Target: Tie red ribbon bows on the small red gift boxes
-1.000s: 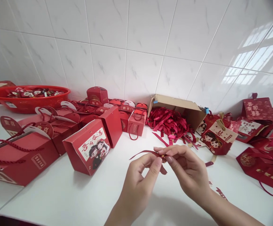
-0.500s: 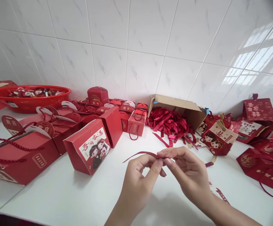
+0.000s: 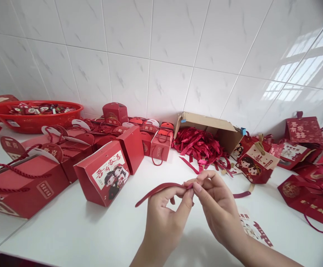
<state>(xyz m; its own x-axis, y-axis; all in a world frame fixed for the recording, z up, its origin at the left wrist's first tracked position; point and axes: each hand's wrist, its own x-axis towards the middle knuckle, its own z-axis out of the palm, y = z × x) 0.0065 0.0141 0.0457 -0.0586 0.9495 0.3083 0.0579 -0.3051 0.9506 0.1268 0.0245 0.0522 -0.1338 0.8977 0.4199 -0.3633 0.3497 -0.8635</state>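
Observation:
A dark red strap [image 3: 158, 188] lies over the back of my left hand [image 3: 168, 213], its rounded free end hanging to the left. Between thumb and fingers, my left hand pinches the strap. My right hand [image 3: 217, 207] is closed on the same strap, with both sets of fingertips nearly touching. Fingers hide most of the gripped part. Just left of my hands a red gift box [image 3: 102, 176] with a cartoon couple stands on the white table. Under my right wrist lies a printed card [image 3: 251, 228]; a similar two-tone strap [image 3: 243, 194] rests behind that hand.
A tipped cardboard box [image 3: 210, 120] spills red ribbons [image 3: 198, 142] at the back. Rope-handled red boxes [image 3: 30, 185] crowd the left, near a red basin [image 3: 33, 120] of small wrapped items. More decorated gift boxes [image 3: 308, 198] stand on the right, against the tiled wall [image 3: 172, 44].
The strap's free end has turned and dropped to the left, showing its broad face. My right hand has shifted slightly left, uncovering more of the printed card.

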